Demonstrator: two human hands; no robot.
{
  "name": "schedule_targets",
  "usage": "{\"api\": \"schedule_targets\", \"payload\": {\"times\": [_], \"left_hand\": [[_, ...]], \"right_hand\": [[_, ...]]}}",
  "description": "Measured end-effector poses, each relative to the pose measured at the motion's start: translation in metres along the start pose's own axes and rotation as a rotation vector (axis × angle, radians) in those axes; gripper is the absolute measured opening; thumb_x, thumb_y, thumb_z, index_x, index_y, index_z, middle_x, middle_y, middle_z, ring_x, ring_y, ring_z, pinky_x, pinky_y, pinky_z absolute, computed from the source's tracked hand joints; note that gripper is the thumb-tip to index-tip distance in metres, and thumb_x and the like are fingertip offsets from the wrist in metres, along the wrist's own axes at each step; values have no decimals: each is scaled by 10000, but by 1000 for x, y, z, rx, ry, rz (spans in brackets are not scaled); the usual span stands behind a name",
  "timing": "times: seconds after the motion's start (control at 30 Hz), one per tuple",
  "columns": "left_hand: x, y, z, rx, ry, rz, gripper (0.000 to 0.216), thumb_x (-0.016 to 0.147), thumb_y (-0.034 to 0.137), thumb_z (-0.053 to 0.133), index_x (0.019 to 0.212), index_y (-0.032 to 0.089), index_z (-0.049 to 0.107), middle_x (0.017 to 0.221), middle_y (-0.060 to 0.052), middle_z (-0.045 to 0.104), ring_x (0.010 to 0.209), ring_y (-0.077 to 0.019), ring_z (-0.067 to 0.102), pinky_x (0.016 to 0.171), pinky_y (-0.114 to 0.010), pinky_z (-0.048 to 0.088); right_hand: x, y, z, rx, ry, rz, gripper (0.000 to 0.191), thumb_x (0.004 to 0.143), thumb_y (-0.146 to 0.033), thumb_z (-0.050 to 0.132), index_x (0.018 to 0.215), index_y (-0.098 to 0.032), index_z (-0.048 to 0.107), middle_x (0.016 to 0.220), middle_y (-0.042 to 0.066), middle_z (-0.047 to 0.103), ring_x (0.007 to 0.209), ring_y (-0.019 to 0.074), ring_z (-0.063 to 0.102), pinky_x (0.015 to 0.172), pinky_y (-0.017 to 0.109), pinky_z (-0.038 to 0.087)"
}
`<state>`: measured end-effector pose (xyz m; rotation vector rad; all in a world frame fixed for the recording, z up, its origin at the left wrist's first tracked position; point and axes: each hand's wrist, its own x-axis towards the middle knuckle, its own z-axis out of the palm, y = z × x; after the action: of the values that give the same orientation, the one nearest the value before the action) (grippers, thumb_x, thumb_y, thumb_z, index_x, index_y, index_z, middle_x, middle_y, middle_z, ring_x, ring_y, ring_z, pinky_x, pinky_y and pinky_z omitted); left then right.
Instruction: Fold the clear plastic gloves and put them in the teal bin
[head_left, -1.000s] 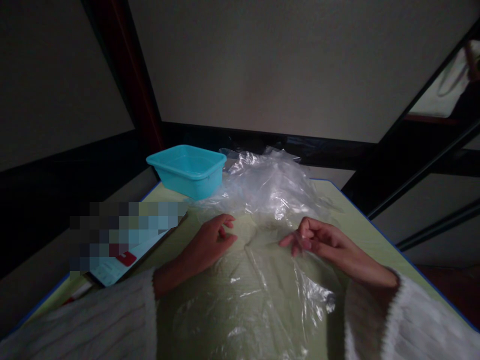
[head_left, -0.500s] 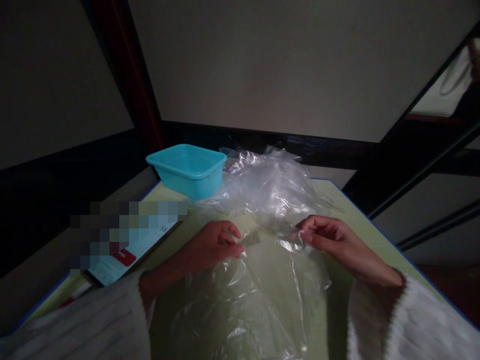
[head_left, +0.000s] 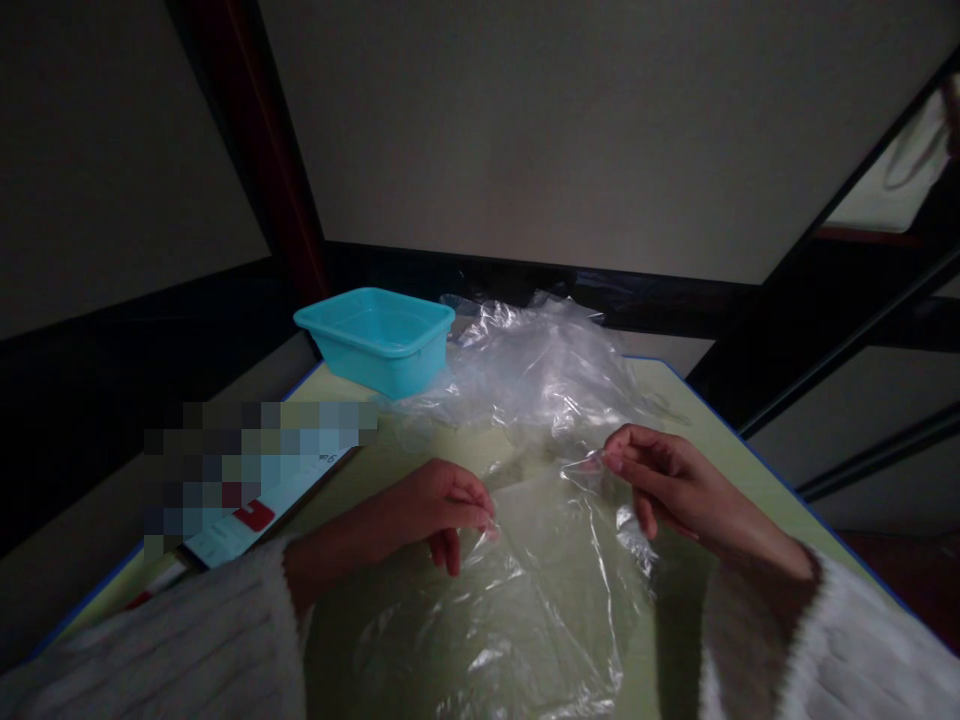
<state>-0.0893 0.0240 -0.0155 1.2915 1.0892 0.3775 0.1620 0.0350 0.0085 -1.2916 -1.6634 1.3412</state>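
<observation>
the clear plastic bag (head_left: 525, 610) lies over the counter (head_left: 705, 430) in front of the person, its far edge between the two hands. that edge slants, nearer the person at the left and farther away at the right. the long axis seems to run from the hands back toward the person, with the loose body trailing to the bottom of the view; which end is the mouth, i cannot tell.

the left hand (head_left: 442, 505) has thumb and forefinger closed on the edge, the other fingers curled loosely below. the right hand (head_left: 667, 485) pinches a corner between thumb and forefinger, its lower fingers hanging free.

the film looks thin and slippery, so a pinch this small could slip, or an uneven pull could stretch or tear it. the layers may also cling together, leaving only one caught. just beyond, a heap of crumpled plastic (head_left: 547, 360) sits close enough to snag or drag along.

the blue tub (head_left: 375, 345) stands beside that heap at the far left, and a phone (head_left: 232, 535), partly blurred out, lies by the left forearm.
</observation>
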Motion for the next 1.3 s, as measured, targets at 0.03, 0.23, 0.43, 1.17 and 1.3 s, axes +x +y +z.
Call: {"api": "schedule_targets", "payload": {"times": [0.03,0.23,0.43,1.17,1.3], "left_hand": [[0,0,0,-91,-46,-11,181,645,294,634,717,128,617,735,-6,689,376,-55,549,337,-133,320],[-3,-2,2,-595,-293,-100,216,739,220,660,923,107,671,968,-91,706,579,-50,629,394,-76,340],[-6,-1,4,-785,-383,-48,607,742,136,670,1294,181,422,1111,-101,657,833,-132,685,570,-120,456],[-20,7,-5,-28,44,608,282,883,252,475,1121,266,627,1489,20,269,1374,-231,190,1095,-418,231],[-36,11,-13,319,118,846,261,903,358,476,1103,362,644,1514,131,71,1380,-275,-63,1085,-527,36]], "right_hand": [[-1,-1,0,7,-14,14,421,689,-573,646,738,-187,488,534,-43,585,273,43,469,248,127,188],[-5,-4,1,57,-71,57,414,721,-570,631,759,-205,440,502,-60,582,285,55,506,245,105,250],[-7,-3,1,124,-104,97,424,726,-554,646,800,-206,414,818,14,679,346,51,571,296,118,379],[-8,0,7,-264,14,-663,123,868,-276,559,763,-224,596,1459,24,341,1334,269,293,1049,490,323],[-12,3,3,-551,77,-948,154,863,-150,529,883,-260,636,1504,-59,215,1359,242,237,1078,454,299]]}}
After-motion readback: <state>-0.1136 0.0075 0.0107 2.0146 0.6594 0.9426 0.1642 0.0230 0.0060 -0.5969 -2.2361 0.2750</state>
